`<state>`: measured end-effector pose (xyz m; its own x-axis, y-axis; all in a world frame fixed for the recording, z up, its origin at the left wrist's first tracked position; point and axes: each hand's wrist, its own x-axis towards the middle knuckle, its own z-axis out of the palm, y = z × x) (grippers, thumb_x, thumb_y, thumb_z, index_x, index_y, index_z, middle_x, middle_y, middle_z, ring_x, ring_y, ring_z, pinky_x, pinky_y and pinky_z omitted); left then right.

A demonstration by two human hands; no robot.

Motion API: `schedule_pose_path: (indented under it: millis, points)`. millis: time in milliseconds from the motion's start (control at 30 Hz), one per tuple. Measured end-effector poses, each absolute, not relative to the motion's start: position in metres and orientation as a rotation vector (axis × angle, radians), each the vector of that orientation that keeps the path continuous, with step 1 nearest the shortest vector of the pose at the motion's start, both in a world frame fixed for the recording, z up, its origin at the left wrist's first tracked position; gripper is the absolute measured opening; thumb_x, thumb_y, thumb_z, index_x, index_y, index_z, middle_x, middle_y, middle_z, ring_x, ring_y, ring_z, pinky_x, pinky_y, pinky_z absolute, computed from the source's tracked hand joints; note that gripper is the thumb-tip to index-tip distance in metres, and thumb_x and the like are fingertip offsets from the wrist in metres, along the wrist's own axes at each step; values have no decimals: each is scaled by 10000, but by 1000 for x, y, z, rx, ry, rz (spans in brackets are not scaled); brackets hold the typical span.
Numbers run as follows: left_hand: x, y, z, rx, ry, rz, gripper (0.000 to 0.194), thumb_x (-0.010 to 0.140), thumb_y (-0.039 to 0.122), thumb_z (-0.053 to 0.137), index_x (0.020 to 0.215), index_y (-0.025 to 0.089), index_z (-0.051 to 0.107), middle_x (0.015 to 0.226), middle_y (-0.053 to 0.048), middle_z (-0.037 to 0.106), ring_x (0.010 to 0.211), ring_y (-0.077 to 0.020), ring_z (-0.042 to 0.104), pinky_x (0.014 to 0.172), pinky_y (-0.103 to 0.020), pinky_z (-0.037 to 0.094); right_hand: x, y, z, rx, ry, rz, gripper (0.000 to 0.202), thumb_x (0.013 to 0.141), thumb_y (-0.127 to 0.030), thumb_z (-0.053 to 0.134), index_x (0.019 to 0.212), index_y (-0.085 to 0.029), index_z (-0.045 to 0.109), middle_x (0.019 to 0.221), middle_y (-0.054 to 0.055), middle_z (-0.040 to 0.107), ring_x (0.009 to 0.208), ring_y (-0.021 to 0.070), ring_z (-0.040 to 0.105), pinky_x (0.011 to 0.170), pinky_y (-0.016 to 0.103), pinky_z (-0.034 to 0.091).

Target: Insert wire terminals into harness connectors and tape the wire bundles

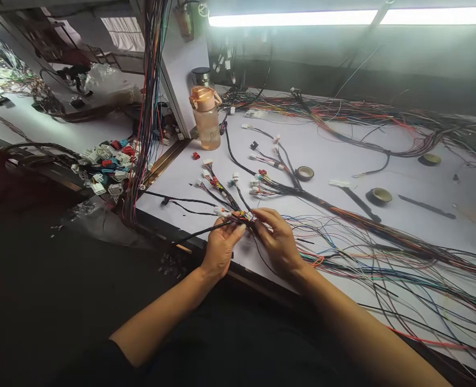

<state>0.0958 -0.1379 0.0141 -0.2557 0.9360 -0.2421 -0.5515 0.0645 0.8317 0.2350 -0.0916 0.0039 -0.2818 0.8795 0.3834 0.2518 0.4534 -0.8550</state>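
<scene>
Near the front edge of the white table, my left hand (220, 246) is closed on a dark wire harness (228, 200) at its junction. Close beside it on the right, my right hand (277, 236) pinches the same bundle, by a small white connector (249, 215). From this junction, taped branches with white and red connectors fan out away from me, and black cables run left. The fingertips partly hide the spot between the hands.
An orange-lidded bottle (207, 121) stands at the back left. Tape rolls (378, 195) lie on the right. Loose wires (383, 274) spread across the right side. A heap of connectors (111, 164) and a hanging wire bundle (151, 97) are on the left.
</scene>
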Motion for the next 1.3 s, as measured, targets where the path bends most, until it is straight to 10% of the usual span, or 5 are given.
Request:
schedule_pose_path:
  millis: [433, 833, 1300]
  points:
    - [96, -134, 15, 460, 1165, 1545, 285, 734, 340, 753, 930, 185, 616, 968, -15, 692, 975, -159, 647, 946, -317, 465, 228, -72, 20, -1172, -2008, 1099, 944, 656, -456, 799, 1449, -165, 376, 1374, 205, 517, 1262, 361, 470, 1030, 529, 374]
    - [97, -141, 17, 447, 1134, 1555, 221, 745, 325, 753, 852, 172, 635, 992, -35, 699, 1027, -195, 646, 977, -365, 453, 206, -80, 14, -1054, -1363, 1423, 303, 768, -486, 670, 766, -192, 596, 680, -24, 566, 624, 125, 501, 614, 257, 441]
    - [107, -142, 16, 219, 1129, 1668, 254, 661, 302, 818, 792, 177, 640, 1225, -38, 625, 1212, -224, 538, 1110, -388, 329, 212, -88, 7, -1092, -1065, 1423, 366, 802, -526, 640, 887, -173, 691, 773, 5, 606, 709, 124, 530, 672, 256, 431]
